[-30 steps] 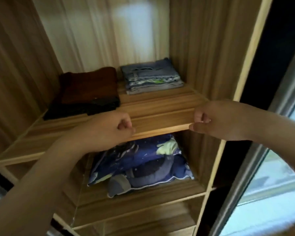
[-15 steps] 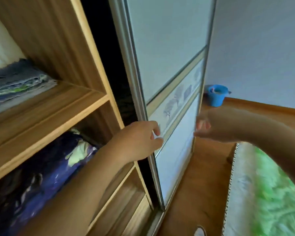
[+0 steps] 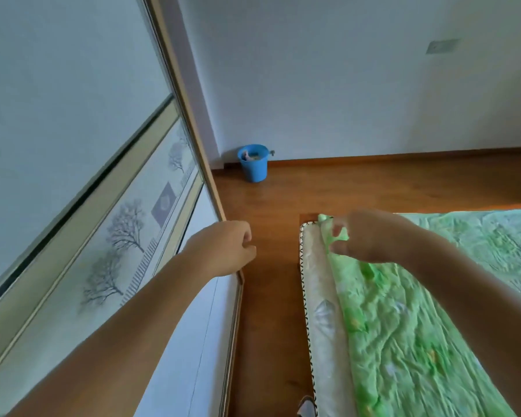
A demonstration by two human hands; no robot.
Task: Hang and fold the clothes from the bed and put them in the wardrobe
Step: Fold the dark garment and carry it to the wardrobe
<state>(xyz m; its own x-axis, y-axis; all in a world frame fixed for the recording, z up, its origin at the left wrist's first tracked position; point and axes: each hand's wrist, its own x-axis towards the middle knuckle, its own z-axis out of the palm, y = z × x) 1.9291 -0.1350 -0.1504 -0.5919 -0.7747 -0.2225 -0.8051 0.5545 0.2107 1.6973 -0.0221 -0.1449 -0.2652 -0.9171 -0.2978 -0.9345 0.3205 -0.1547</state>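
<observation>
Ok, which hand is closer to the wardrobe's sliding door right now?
Left. The left hand is curled right at the outer edge of the sliding door; contact is unclear. The right hand is across the strip of floor, above a corner of the green bedspread.

We see pale walls, wood floor, blue bucket in far corner, sliding wardrobe door left, bed right.

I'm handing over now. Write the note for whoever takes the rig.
Left hand: curled, holding nothing, beside the wardrobe door.
Right hand: curled over the bed corner; blur hides whether it touches the sheet.
Clothes: none in view; shelves out of view.
Done: cannot tell from here.
Left: check the bed for clothes, fold or hang them, store them.
</observation>
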